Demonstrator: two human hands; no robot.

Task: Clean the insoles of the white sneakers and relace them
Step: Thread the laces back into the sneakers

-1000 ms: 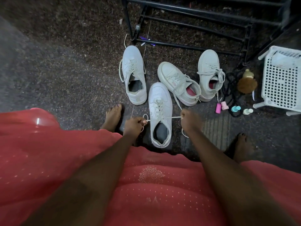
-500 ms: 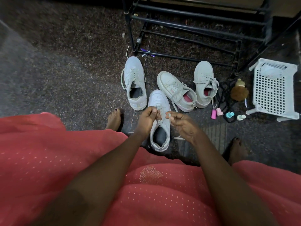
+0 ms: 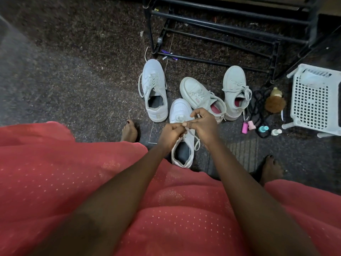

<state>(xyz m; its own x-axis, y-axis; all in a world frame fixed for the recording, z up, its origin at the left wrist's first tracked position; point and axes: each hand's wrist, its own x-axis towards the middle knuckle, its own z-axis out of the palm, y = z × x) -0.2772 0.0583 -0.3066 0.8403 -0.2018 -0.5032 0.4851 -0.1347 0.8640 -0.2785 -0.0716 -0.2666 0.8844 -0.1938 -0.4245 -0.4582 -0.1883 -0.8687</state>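
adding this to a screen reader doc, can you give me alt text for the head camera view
Seen from above, a person's left hand and right hand pinch the white lace of a white sneaker on the floor. Three more white sneakers lie beyond it, with a black metal rack behind and a white plastic basket to the right.

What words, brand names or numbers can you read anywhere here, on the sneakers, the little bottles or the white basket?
No text here can be read.
Label on the white basket: dark print, too blurred to read.
Small bottles: any labels are too small to read.
Tilted sneaker: a pinkish mark on its side, too blurred to read.
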